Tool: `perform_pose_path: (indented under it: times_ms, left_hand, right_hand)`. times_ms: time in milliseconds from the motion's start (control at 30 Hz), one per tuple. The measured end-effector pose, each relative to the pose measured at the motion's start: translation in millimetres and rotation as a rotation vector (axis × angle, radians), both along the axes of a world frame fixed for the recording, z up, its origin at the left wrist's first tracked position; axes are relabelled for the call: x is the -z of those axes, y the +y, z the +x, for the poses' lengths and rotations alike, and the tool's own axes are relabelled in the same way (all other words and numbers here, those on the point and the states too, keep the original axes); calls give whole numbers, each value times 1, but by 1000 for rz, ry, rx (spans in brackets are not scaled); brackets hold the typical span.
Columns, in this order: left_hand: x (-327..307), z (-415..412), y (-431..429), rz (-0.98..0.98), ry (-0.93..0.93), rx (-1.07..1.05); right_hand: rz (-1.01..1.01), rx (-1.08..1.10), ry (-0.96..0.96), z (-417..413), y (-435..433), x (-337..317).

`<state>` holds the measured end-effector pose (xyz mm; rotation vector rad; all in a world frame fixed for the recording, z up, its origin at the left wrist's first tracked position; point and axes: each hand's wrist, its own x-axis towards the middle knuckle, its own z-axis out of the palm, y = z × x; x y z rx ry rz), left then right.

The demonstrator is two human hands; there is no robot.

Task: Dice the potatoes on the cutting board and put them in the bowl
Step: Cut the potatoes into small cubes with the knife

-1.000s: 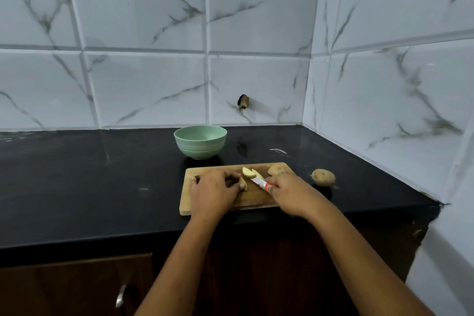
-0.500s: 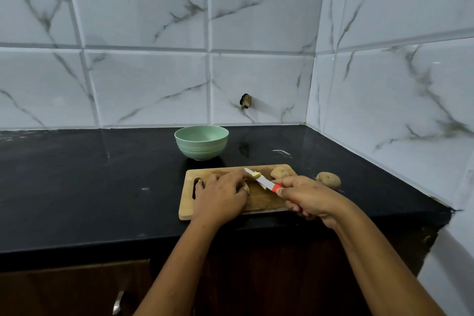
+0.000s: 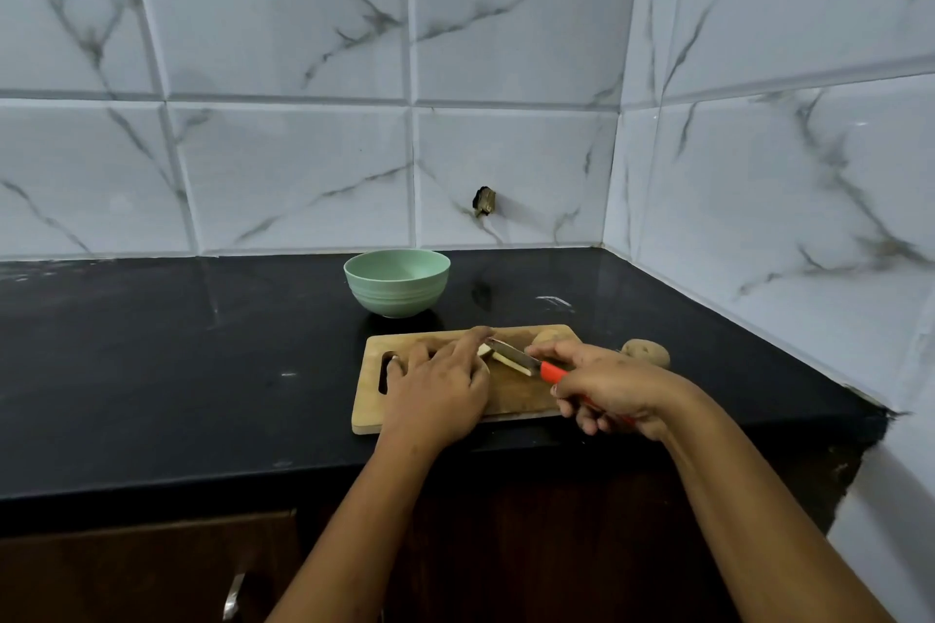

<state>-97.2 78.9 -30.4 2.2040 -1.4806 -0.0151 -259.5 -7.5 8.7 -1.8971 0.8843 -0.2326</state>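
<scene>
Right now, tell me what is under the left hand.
The left hand rests on the cutting board; a pale potato piece pokes out at its fingertips, against the knife. Anything beneath the palm is covered.

bowl [image 3: 397, 288] blocks behind board [image 3: 368, 416]; counter [image 3: 177, 369] left free

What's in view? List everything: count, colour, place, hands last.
countertop: 1, black, along the walls
cutting board: 1, light wood, countertop front edge
bowl: 1, pale green, on countertop behind board
knife: 1, red handle, over board
potatoes: 2, brown, one on countertop right of board, one on board's far right corner
potato pieces: two visible, pale, under knife blade
wall tiles: white, grey-veined
cabinet: dark wood, below countertop
left hand: flat on board, fingers against pieces
right hand: grips knife handle
</scene>
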Motion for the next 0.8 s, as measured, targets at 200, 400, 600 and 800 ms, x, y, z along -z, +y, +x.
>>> perform_pose_path:
  times_ms: [200, 400, 600, 800]
  left_hand:
    - [0, 1, 0, -10, 10, 4]
    - [0, 4, 0, -4, 20, -30]
    - [5, 7, 0, -158, 84, -74]
    - [11, 12, 0, -339, 164, -98]
  right_hand:
    - [-15, 87, -25, 8, 0, 0]
    - [-87, 136, -70, 9, 5, -4]
    - [-299, 71, -6, 2, 27, -2]
    - [-587, 43, 173, 15, 44, 8]
